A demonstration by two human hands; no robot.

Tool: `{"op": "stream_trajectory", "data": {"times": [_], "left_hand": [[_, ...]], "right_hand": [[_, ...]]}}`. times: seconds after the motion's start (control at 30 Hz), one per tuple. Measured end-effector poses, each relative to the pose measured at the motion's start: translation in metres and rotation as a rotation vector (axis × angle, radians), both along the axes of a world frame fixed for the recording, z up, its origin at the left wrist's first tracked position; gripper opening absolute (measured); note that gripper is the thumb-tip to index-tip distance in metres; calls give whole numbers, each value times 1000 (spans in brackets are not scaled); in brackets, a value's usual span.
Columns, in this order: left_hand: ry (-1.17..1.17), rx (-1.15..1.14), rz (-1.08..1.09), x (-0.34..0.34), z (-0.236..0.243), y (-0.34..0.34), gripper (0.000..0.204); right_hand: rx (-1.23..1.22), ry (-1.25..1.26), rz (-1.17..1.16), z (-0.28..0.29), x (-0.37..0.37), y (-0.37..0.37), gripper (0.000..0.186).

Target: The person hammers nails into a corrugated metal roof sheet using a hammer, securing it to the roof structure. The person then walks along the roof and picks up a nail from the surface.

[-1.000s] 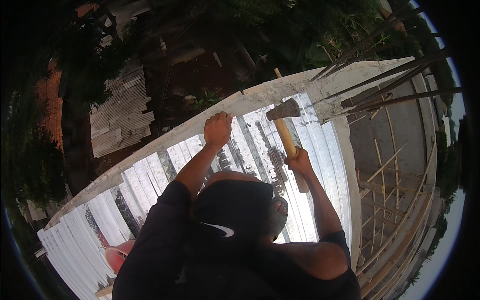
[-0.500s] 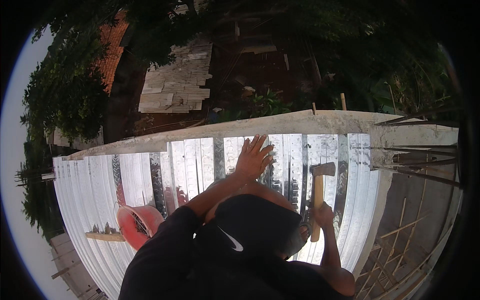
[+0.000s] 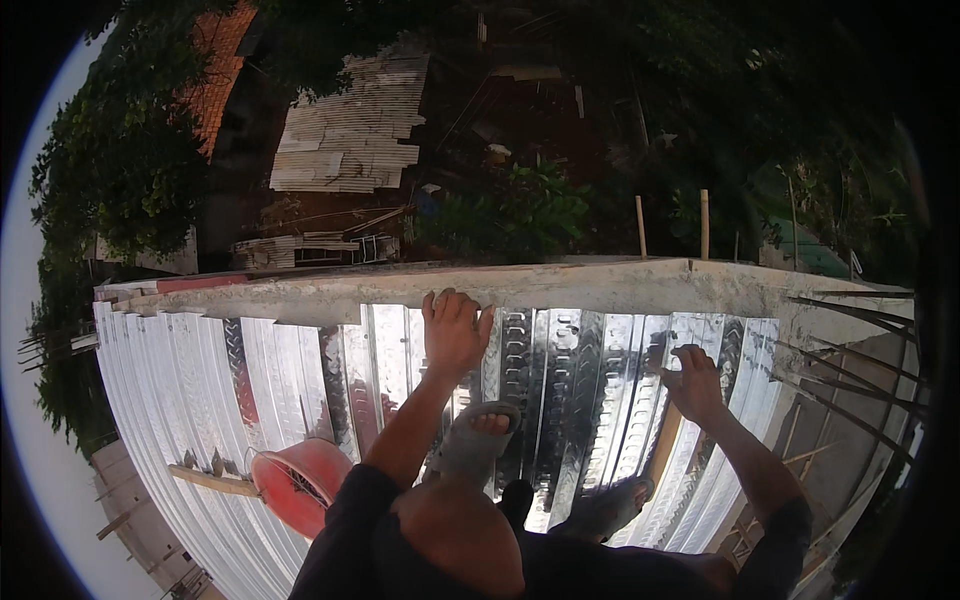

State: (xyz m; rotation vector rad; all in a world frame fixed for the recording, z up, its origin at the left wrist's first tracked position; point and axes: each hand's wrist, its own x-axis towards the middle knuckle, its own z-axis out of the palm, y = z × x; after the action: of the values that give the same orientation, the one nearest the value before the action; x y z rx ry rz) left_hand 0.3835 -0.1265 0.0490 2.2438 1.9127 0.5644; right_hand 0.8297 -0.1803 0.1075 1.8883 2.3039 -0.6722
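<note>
Wide corrugated metal sheets (image 3: 405,350), shiny and silver, spread out below me and end along a concrete ledge. My left hand (image 3: 455,335) rests by the sheets' far edge, fingers pointing at the ledge and thumb apart. To the right, my right hand (image 3: 693,385) has curled fingers, with a gap between thumb and forefinger and nothing visible in it. Beneath and beside it is a hammer with a wooden handle (image 3: 664,445), lying on the metal; my hand partly covers it. My sandalled feet (image 3: 478,440) are on the sheets, between my arms.
A red bucket (image 3: 300,485) lies tipped at the left, next to a wooden strip (image 3: 212,480). The concrete ledge (image 3: 560,285) runs across the far side, with a drop to ground and roofs beyond. Steel rods (image 3: 855,370) jut out at the right.
My right hand has let go of the hammer's handle and moved up and to the right. My left hand has shifted left along the far edge, and the view has moved.
</note>
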Motion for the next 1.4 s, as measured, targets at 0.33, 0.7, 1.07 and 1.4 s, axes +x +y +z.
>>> {"op": "stream_trajectory", "data": {"times": [0.33, 0.7, 1.07, 1.4], "left_hand": [[-63, -134, 10, -8, -1, 11, 22], [-34, -167, -7, -7, -10, 14, 24], [-32, -209, 13, -1, -2, 17, 18], [16, -212, -4, 1, -13, 9, 21]], "right_hand": [[354, 29, -187, -45, -66, 46, 40], [408, 58, -403, -77, -85, 35, 45], [423, 51, -400, -75, -84, 40, 41], [445, 110, -427, -69, -83, 43, 37]]}}
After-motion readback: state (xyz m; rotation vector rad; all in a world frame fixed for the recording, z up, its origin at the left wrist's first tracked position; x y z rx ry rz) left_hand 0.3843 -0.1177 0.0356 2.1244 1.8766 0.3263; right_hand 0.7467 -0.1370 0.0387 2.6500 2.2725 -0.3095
